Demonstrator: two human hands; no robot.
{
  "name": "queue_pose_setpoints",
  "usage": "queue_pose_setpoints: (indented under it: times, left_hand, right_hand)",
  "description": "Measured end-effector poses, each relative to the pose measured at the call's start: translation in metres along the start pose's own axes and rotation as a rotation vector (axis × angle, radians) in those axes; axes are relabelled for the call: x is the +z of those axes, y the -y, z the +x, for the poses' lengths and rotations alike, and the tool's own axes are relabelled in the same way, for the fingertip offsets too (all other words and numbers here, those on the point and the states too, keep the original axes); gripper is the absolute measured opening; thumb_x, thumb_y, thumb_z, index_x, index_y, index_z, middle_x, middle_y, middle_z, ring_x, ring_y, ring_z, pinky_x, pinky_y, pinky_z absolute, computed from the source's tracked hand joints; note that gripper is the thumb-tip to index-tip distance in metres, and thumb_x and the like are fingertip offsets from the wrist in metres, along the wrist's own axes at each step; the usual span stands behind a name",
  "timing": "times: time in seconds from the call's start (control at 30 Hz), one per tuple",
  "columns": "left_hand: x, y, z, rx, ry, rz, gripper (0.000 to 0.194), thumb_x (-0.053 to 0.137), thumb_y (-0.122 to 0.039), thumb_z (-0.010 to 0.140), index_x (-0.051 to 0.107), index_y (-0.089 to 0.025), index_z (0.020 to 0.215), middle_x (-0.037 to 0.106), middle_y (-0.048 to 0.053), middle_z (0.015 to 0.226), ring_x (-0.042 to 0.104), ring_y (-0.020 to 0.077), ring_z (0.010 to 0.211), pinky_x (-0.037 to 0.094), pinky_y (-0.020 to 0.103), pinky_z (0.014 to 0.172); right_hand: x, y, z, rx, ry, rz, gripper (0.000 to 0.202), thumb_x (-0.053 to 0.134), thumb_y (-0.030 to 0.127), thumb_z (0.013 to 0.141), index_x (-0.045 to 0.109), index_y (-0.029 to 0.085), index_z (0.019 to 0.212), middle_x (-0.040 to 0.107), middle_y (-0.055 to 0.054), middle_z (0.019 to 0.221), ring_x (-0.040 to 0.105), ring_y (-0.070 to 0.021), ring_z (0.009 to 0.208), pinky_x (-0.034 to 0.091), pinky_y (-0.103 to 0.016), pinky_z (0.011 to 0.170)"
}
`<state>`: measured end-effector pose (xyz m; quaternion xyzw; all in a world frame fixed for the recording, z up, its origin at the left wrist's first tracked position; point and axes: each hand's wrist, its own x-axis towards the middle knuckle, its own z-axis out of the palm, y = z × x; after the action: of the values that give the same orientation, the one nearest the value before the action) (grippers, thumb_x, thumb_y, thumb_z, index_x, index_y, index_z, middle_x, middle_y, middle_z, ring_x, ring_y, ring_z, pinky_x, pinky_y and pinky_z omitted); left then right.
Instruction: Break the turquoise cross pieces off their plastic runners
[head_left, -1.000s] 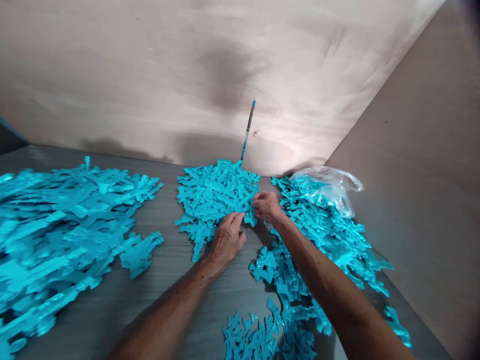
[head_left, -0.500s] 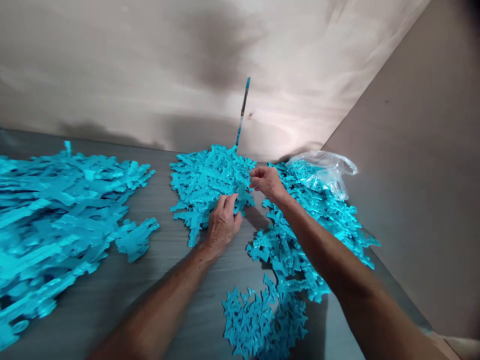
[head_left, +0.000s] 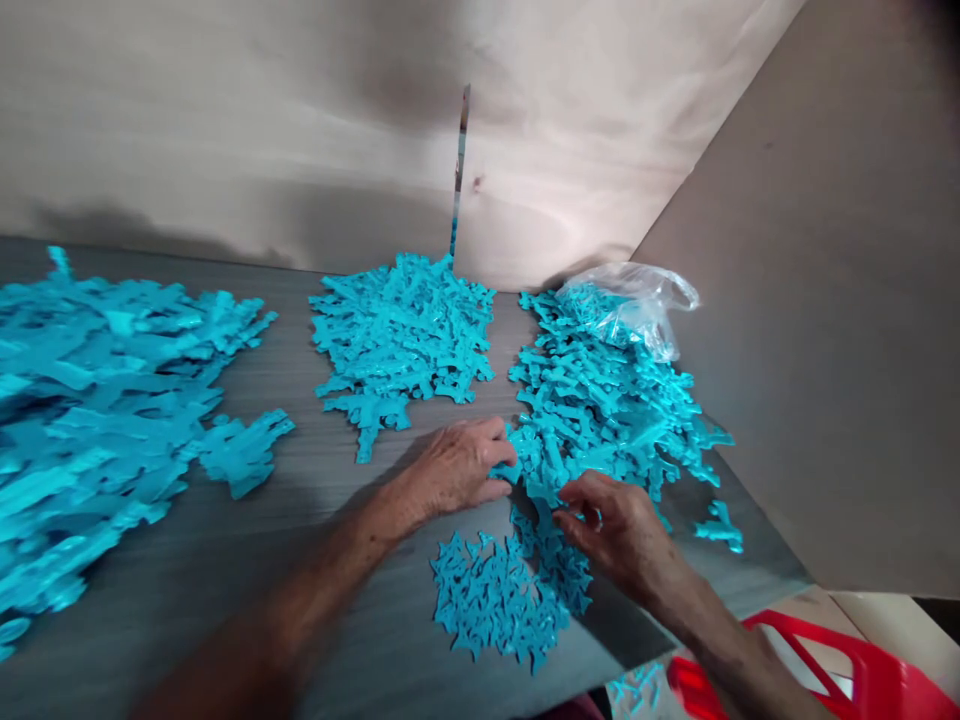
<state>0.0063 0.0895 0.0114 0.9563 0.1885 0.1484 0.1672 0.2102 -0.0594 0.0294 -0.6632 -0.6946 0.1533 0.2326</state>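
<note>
My left hand (head_left: 469,462) is curled at the near left edge of the right-hand heap (head_left: 611,410) of flat turquoise cut-out pieces. Its fingers close on a turquoise piece (head_left: 506,470), partly hidden by them. Just to the right, my right hand (head_left: 611,515) pinches the edge of another turquoise piece (head_left: 544,490) between thumb and fingers. Below both hands lies a pile of small, pointed, star-like turquoise bits (head_left: 499,595). Whether the two held pieces are joined, I cannot tell.
A middle heap (head_left: 405,335) of turquoise pieces lies against the back wall, beside a thin upright strip (head_left: 459,165). A larger heap (head_left: 97,400) covers the left. A clear plastic bag (head_left: 637,305) rests on the right heap. Beyond the table edge is a red plastic object (head_left: 847,660).
Both hands have come back from the middle heap towards me and right, to the near edge of the right heap. The view has tilted down, revealing a red object below.
</note>
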Motion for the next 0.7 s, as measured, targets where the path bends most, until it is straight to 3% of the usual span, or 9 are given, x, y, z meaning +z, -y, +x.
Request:
queue_pose_setpoints:
  times: [0.13,0.27,0.37,0.47,0.57,0.63,0.7]
  left_hand:
    - [0.006,-0.016,0.0,-0.069,0.028,0.151,0.017,0.073,-0.03,0.08,0.065,-0.022,0.092,0.059,0.006,0.099,0.061,0.0245,0.093,0.049,0.036,0.079]
    - [0.013,-0.02,0.002,-0.043,0.014,0.253,0.007,0.065,-0.025,0.085,0.063,-0.02,0.09,0.06,0.008,0.097,0.06,0.0255,0.092,0.047,0.038,0.077]
    - [0.011,-0.019,0.003,0.006,0.038,0.334,0.008,0.057,-0.022,0.09,0.063,-0.019,0.085,0.062,0.008,0.094,0.06,0.0247,0.088,0.045,0.038,0.074]
    - [0.008,-0.019,0.004,0.031,0.045,0.355,0.009,0.061,-0.028,0.089,0.063,-0.02,0.088,0.062,0.009,0.096,0.06,0.0258,0.089,0.045,0.039,0.074]
    - [0.011,-0.018,0.005,0.006,0.024,0.358,0.016,0.067,-0.033,0.085,0.063,-0.02,0.093,0.062,0.009,0.099,0.059,0.0268,0.092,0.044,0.039,0.075]
    - [0.016,-0.018,0.005,-0.005,0.016,0.377,0.013,0.066,-0.03,0.085,0.063,-0.02,0.093,0.062,0.009,0.098,0.059,0.0265,0.091,0.043,0.038,0.074]
    - [0.021,-0.018,0.005,0.011,0.005,0.402,0.006,0.063,-0.024,0.086,0.063,-0.02,0.091,0.062,0.009,0.096,0.059,0.0264,0.089,0.042,0.037,0.071]
  right_hand:
    - [0.023,0.015,-0.009,-0.049,-0.033,-0.096,0.012,0.056,0.028,0.088,0.065,0.022,0.084,0.066,-0.004,0.077,0.06,-0.0145,0.061,0.04,-0.026,0.057]
    - [0.038,0.035,-0.015,-0.076,0.11,-0.182,0.01,0.065,0.034,0.083,0.066,0.024,0.082,0.069,-0.004,0.08,0.064,-0.0173,0.067,0.041,-0.027,0.059]
    - [0.044,0.046,-0.02,-0.065,0.254,-0.235,0.018,0.072,0.039,0.078,0.067,0.024,0.087,0.071,-0.005,0.088,0.067,-0.0211,0.072,0.044,-0.03,0.061]
    - [0.048,0.051,-0.021,-0.082,0.325,-0.28,0.029,0.076,0.042,0.075,0.068,0.023,0.095,0.072,-0.008,0.101,0.069,-0.0255,0.08,0.048,-0.032,0.065]
    - [0.053,0.053,-0.018,-0.107,0.352,-0.341,0.019,0.071,0.034,0.08,0.068,0.023,0.096,0.072,-0.007,0.1,0.069,-0.0247,0.079,0.049,-0.032,0.065]
    - [0.056,0.054,-0.015,-0.132,0.368,-0.386,0.008,0.066,0.025,0.084,0.069,0.024,0.091,0.072,-0.006,0.094,0.069,-0.0223,0.075,0.05,-0.031,0.063]
    - [0.061,0.054,-0.012,-0.153,0.377,-0.418,0.01,0.062,0.018,0.084,0.07,0.026,0.084,0.072,-0.005,0.088,0.067,-0.0206,0.072,0.049,-0.03,0.063]
